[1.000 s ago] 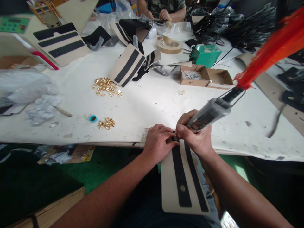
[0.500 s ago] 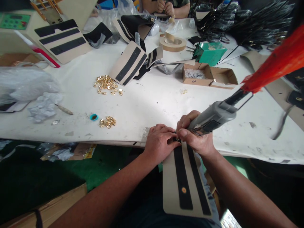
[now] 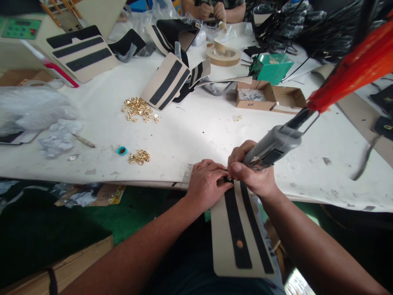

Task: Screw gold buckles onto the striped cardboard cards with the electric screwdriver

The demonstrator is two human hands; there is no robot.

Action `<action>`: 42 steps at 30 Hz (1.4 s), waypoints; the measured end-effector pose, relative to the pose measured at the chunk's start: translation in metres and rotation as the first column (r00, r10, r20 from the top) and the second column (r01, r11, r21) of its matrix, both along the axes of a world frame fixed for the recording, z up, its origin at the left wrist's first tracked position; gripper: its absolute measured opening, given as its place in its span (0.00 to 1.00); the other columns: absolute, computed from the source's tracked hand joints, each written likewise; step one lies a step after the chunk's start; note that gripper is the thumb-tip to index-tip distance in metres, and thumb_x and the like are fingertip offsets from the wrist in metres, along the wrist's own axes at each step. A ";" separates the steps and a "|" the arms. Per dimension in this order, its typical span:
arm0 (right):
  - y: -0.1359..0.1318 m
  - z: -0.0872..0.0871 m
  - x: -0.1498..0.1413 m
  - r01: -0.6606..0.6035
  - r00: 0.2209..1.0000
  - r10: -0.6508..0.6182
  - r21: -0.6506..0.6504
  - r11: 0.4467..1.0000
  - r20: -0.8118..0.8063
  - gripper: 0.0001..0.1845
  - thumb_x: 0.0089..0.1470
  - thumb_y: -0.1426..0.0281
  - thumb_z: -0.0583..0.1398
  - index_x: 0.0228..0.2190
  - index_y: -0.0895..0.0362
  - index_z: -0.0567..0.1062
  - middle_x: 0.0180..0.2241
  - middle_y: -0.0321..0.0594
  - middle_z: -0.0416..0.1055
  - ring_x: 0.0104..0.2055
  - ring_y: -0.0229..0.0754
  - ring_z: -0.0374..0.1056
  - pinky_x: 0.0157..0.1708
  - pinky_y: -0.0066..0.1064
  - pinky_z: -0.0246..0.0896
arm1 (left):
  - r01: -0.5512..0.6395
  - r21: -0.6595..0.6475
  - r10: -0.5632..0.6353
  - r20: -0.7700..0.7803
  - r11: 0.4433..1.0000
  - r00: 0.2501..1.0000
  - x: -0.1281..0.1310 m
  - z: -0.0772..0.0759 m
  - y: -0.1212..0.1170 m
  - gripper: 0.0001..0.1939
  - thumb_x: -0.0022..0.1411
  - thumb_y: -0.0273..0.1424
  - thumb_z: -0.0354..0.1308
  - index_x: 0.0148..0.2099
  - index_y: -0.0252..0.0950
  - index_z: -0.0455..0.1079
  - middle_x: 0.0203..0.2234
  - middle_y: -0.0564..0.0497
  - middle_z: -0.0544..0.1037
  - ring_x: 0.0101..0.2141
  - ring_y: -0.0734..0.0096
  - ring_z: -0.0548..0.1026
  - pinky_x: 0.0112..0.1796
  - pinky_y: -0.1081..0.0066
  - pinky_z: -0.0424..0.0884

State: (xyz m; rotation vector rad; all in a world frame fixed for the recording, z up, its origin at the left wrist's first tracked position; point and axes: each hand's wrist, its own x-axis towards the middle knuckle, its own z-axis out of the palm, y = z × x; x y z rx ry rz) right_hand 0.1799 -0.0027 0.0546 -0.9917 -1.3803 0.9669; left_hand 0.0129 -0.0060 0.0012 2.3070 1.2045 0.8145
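A beige panel (image 3: 219,250) with two black strips lies over my lap, its far end at the table's front edge. My left hand (image 3: 206,182) is closed on the panel's far end, thumb and fingers either side of a small metal piece. In my right hand (image 3: 253,172) is a grey electric screwdriver (image 3: 276,143), tilted with its tip down at that same spot. The tip itself is hidden by my fingers. One round gold fitting (image 3: 240,244) sits on the left strip, toward the near end.
Gold hardware lies in a larger pile (image 3: 138,107) and a smaller pile (image 3: 139,157), beside a blue cap (image 3: 122,151). Farther back are more panels (image 3: 166,82), a tape roll (image 3: 223,56), cardboard boxes (image 3: 256,94) and a green box (image 3: 272,67). Another person's hands (image 3: 213,10) work across the table.
The screwdriver's upper end and its orange-wrapped cord have shifted slightly left. The panel's near end has swung a little to the right. Both hands stay at the same spot.
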 end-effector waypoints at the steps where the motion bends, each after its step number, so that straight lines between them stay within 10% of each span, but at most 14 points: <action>1: 0.000 -0.001 0.000 0.006 1.000 -0.006 -0.005 1.000 -0.005 0.17 0.53 0.59 0.73 0.29 0.52 0.72 0.24 0.33 0.69 0.24 0.38 0.65 0.22 0.31 0.64 | 0.002 -0.002 -0.002 -0.003 1.000 1.000 0.000 0.000 0.000 0.10 0.61 0.38 0.76 0.43 0.44 0.82 0.46 0.54 0.86 0.52 0.53 0.75 0.51 0.52 0.68; 28: -0.003 0.004 -0.006 -0.003 1.000 0.003 -0.024 1.000 0.016 0.17 0.55 0.61 0.72 0.27 0.51 0.69 0.23 0.32 0.68 0.24 0.38 0.64 0.25 0.33 0.64 | 0.005 -0.027 -0.006 -0.023 1.000 1.000 -0.001 0.001 0.000 0.07 0.63 0.35 0.72 0.44 0.45 0.82 0.45 0.51 0.84 0.53 0.51 0.74 0.52 0.52 0.68; 42: -0.013 0.003 0.002 0.158 0.965 -0.166 -0.054 0.986 -0.205 0.27 0.53 0.43 0.70 0.32 0.55 0.74 0.22 0.33 0.70 0.21 0.39 0.66 0.20 0.31 0.62 | -0.017 -0.033 0.017 -0.017 0.999 1.000 -0.001 0.006 -0.004 0.16 0.55 0.33 0.79 0.45 0.45 0.83 0.46 0.52 0.85 0.52 0.53 0.77 0.53 0.51 0.70</action>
